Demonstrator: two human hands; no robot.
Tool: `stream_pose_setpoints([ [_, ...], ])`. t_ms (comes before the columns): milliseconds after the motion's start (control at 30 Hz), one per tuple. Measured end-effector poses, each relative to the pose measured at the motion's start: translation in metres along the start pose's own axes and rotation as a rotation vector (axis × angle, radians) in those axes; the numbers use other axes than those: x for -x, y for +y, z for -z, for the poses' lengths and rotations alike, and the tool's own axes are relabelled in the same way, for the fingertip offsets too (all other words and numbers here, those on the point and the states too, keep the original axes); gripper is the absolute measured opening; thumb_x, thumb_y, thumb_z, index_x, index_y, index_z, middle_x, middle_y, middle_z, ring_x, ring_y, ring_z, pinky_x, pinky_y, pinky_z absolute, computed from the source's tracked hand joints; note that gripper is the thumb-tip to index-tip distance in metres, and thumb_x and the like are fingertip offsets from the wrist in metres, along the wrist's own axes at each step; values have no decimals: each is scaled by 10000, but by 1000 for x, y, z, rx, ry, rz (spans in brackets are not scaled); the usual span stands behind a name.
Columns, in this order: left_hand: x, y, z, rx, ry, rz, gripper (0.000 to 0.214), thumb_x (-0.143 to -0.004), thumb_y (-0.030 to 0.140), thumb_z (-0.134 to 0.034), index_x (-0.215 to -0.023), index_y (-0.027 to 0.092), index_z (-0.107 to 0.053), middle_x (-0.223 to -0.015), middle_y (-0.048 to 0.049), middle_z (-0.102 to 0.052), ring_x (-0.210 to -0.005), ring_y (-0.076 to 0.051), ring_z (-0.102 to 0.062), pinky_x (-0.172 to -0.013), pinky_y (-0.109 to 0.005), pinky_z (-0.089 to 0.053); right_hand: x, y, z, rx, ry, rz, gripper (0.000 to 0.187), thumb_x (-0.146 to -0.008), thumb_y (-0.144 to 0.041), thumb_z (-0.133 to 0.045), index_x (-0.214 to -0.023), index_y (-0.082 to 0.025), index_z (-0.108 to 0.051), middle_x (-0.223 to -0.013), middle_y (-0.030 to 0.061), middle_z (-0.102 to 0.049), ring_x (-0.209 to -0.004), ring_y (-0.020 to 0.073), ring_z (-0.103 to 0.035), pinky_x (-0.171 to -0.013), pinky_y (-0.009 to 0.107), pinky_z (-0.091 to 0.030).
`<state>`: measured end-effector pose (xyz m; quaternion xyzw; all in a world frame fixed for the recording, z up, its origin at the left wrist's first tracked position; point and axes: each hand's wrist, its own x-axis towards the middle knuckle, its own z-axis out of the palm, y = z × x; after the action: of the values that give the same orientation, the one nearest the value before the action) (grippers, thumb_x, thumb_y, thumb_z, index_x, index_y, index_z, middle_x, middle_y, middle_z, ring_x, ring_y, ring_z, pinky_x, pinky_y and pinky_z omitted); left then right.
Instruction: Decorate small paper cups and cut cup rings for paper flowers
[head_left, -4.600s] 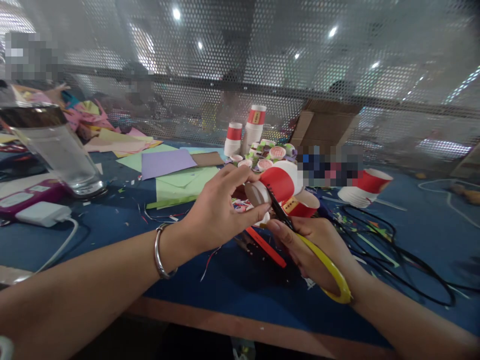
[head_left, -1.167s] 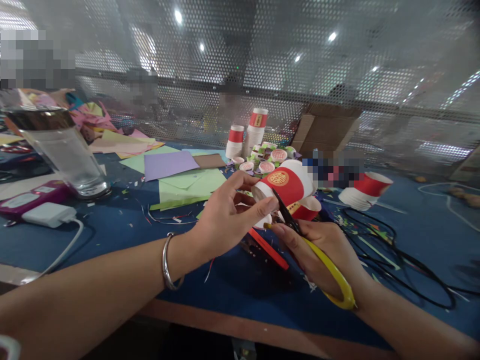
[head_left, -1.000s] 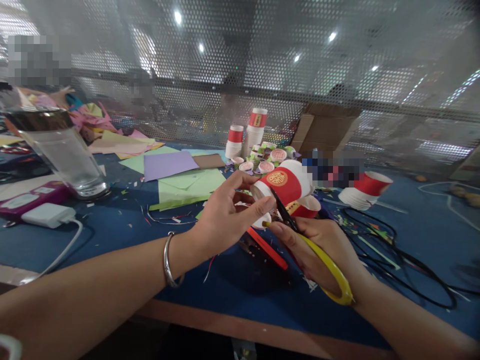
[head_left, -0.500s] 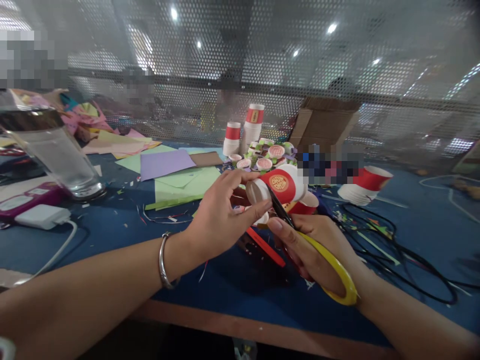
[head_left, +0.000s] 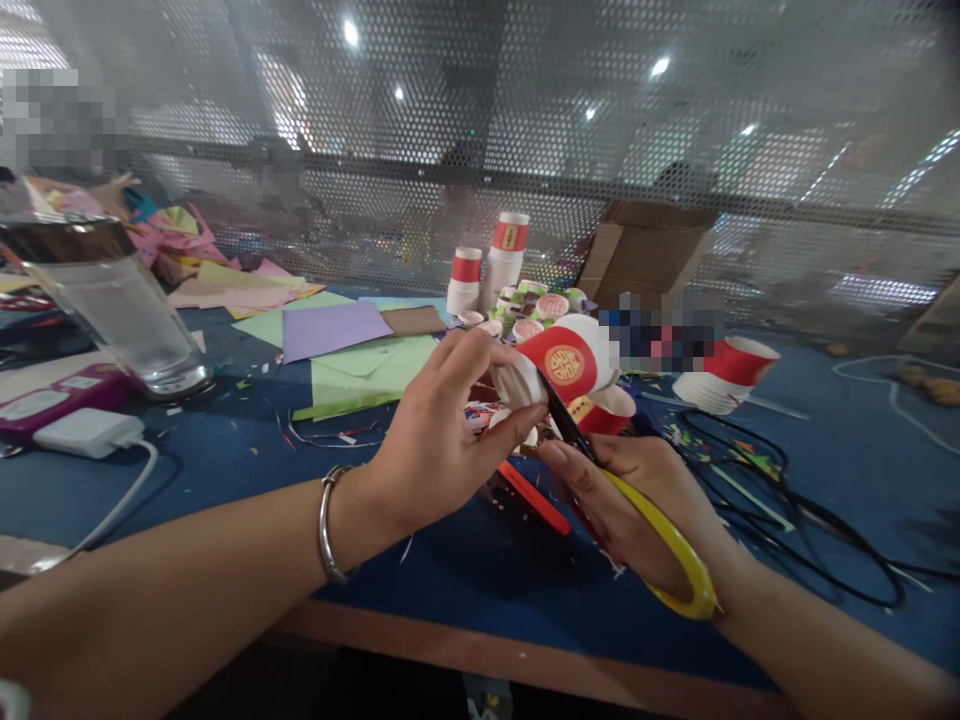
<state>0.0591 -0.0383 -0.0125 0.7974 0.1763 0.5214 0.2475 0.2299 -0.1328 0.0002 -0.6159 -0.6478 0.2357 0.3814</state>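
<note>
A red and white paper cup [head_left: 574,360] lies tilted in the air in front of me, its printed emblem towards me. My left hand [head_left: 450,440] grips the cup's left end between thumb and fingers. My right hand [head_left: 637,500] is closed round yellow-handled scissors [head_left: 694,580], whose dark blades rest against the cup's side near my left thumb. Below the held cup another red and white cup [head_left: 613,408] lies on its side. Under my hands is a dark object with a bright red strip [head_left: 536,497].
Paper cup stacks [head_left: 504,265] and small cup pieces [head_left: 529,330] stand behind. Coloured paper sheets [head_left: 334,330] lie left of them, with a glass of water [head_left: 142,310] further left. More cups [head_left: 727,375] and black cables [head_left: 810,520] lie right. A cardboard box [head_left: 645,250] stands at the back.
The held cup has turned slightly, its emblem shifting a little. Both hands keep their grips and nearly the same places, with the scissors still against the cup.
</note>
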Motion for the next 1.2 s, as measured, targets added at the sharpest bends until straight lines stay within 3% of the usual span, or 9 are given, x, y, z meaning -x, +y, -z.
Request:
stream_pose_setpoints([
  [167, 1, 3, 2, -52, 2, -50, 160, -908, 247, -691, -1029, 219, -591, -1077, -76, -589, -1042, -217, -617, -883, -397, -607, 4, -1, -2, -4, 20, -60, 583, -869, -706, -600, -554, -238, -456, -409, -46, -423, -380, 109, -394, -367, 250, -285],
  [267, 0, 5, 0, 24, 13, -5, 207, -893, 269, -714, -1042, 214, -581, -1079, -73, -599, -1001, -199, -633, -840, -360, -616, 6, -4, -2, -21, 32, -57, 582, -861, -710, -609, -563, -232, -461, -425, -55, -413, -380, 98, -382, -365, 243, -284],
  [467, -7, 9, 0, 384, 57, 407, 425, -863, 461, -740, -1132, 212, -525, -1202, -81, -614, -871, -137, -667, -682, -250, -615, -1, -2, 1, 23, 39, 49, 575, -889, -680, -592, -558, -225, -475, -419, -49, -415, -413, 106, -404, -396, 234, -308],
  [567, -13, 7, 1, 529, 7, 619, 394, -867, 510, -719, -999, 173, -563, -959, -50, -664, -740, -119, -671, -675, -262, -614, -5, 2, 1, 62, 37, 90, 569, -893, -671, -587, -545, -233, -478, -416, -31, -429, -452, 139, -480, -398, 238, -326],
  [667, -15, 6, 0, 627, -16, 713, 329, -877, 455, -720, -916, 163, -573, -801, -3, -644, -700, -96, -667, -706, -241, -595, -7, 3, 1, 74, 24, 53, 554, -889, -669, -594, -541, -246, -516, -393, -12, -452, -504, 197, -574, -410, 257, -369],
  [800, -11, 6, -3, 599, 2, 646, 319, -853, 423, -753, -951, 171, -583, -850, 4, -651, -706, -84, -648, -678, -222, -566, -4, 2, 1, 46, -5, 10, 571, -882, -676, -600, -510, -257, -492, -381, 2, -472, -486, 218, -592, -414, 280, -398],
  [1033, -5, 7, -6, 498, -20, 523, 275, -871, 376, -727, -986, 188, -562, -903, -36, -692, -780, -130, -669, -716, -272, -571, 2, 0, 1, 7, -41, -50, 575, -881, -705, -591, -560, -242, -478, -389, -35, -470, -403, 130, -486, -394, 242, -341],
  [1200, -6, 8, -4, 436, -12, 451, 266, -863, 368, -730, -966, 182, -571, -860, -27, -686, -757, -118, -670, -651, -227, -564, 2, 2, -2, 4, -16, -23, 585, -902, -702, -564, -563, -237, -462, -385, -54, -449, -349, 97, -415, -370, 238, -304],
])
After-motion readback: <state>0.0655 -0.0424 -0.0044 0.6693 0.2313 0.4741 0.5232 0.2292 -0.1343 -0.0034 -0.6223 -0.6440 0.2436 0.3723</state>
